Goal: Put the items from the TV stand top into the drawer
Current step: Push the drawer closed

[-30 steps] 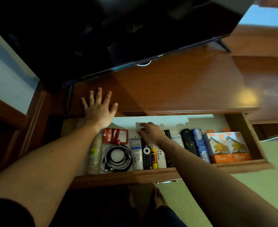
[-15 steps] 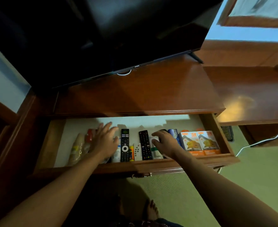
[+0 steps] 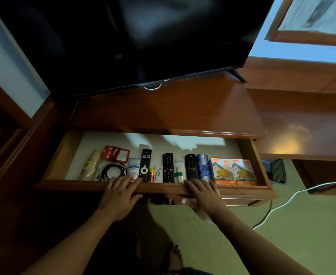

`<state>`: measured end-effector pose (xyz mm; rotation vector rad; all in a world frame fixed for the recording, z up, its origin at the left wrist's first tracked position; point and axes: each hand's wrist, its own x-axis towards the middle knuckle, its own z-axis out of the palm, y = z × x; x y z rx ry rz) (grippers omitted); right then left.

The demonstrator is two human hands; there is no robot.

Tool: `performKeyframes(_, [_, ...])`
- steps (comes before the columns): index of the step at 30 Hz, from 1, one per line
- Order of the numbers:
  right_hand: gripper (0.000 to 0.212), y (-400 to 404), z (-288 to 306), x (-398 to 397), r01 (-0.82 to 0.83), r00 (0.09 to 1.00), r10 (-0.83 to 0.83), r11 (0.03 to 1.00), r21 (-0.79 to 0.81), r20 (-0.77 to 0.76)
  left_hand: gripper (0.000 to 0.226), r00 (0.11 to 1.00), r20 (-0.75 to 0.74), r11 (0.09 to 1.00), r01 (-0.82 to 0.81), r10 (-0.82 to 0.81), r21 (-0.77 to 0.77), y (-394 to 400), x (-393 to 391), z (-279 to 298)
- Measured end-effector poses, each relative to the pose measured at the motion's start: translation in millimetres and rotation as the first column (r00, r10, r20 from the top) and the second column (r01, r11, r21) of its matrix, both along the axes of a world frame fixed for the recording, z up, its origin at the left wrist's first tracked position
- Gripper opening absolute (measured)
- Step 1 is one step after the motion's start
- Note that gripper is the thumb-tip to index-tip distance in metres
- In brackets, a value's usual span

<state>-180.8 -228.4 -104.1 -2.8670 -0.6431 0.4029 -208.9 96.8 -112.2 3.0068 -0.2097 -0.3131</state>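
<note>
Dim room, bare TV stand top (image 3: 163,112): with remotes, boxes and cable lying in the open drawer (image 3: 155,186), left hand (image 3: 119,195) and right hand (image 3: 204,193) drape empty over its front rail, so push evenly, fingers clear.

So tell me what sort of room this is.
Probably a living room or bedroom at home: a flat-screen TV on a wooden TV stand, remotes and household bits in its open drawer, carpet underfoot.
</note>
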Motion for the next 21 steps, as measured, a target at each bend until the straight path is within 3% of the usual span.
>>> performKeyframes(3, [0.058, 4, -11, 2, 0.038, 0.995, -0.04, 0.999, 0.024, 0.095, 0.064, 1.0, -0.005, 1.0, 0.001, -0.001, -0.001, 2, 1, 2])
performKeyframes(10, [0.052, 5, -13, 3, 0.051, 0.984, -0.053, 0.999, 0.016, 0.171, 0.056, 1.0, -0.015, 0.999, -0.019, 0.019, -0.032, -5, 5, 6])
performKeyframes(21, [0.065, 14, -10, 26, 0.059, 0.993, -0.061, 0.998, 0.022, 0.103, 0.057, 0.999, -0.009, 0.998, -0.034, 0.034, -0.06, 2, 33, 6])
